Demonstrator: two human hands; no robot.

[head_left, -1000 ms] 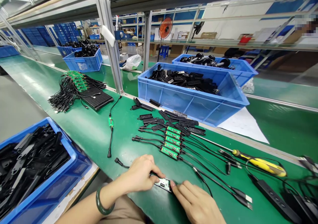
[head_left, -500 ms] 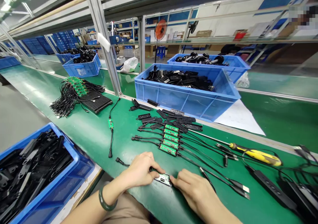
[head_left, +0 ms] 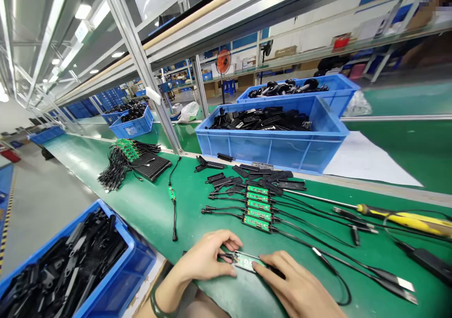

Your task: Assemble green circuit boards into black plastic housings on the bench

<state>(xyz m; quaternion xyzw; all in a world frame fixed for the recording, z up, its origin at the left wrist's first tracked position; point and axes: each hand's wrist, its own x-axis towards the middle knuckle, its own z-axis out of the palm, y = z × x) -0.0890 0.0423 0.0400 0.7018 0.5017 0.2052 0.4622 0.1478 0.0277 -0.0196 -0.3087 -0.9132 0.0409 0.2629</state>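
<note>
- The green counter [head_left: 141, 205] runs from the near edge far off to the left, under a metal frame with shelves.
- A big blue bin [head_left: 271, 139] of black plastic parts stands at the back of the counter, with a second blue bin [head_left: 310, 90] just behind it and a white sheet [head_left: 367, 160] beside it on the right.
- Another blue bin [head_left: 116, 266], also full of black parts, sits at the near left, below the counter's edge.
- A heap of black cables and green boards [head_left: 130, 162] lies to the left, well apart from the hands.
- A yellow-handled screwdriver [head_left: 402, 214] lies at the right, its long shaft pointing left.
- Four green boards with cables [head_left: 257, 207] lie in a neat row in the middle, with flat black covers [head_left: 268, 177] just behind them.
- The left hand [head_left: 206, 259] and the right hand [head_left: 300, 290] are close together at the near edge (fingertips nearly meeting), both pinching one small green board.
- That small green board [head_left: 246, 261] lies flat on the counter between the two hands, a black cable trailing from each end.
</note>
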